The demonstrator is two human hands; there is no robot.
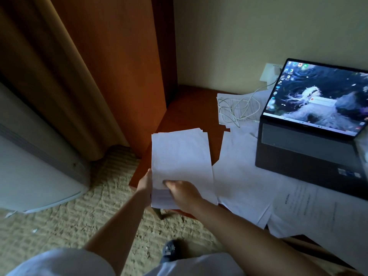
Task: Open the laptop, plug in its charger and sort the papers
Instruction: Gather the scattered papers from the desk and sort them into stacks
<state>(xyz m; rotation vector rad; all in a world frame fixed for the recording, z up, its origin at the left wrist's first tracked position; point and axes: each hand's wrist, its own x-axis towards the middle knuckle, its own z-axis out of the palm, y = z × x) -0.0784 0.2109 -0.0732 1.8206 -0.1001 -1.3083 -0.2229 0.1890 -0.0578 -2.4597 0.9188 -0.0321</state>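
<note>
Now I hold the white paper stack (180,156) between both hands, left hand (145,186) gripping its edge, right hand (182,191) pinching its bottom, squaring it; loose white sheets (239,176) lie just right.

One head-worn wide-angle view, looked forward and down, close over the hands (169,188) at lower centre. Desk (189,108) ran centre to right of frame, laptop (310,124) upper right, carpet (69,220) lower left. Edges bowed.
</note>
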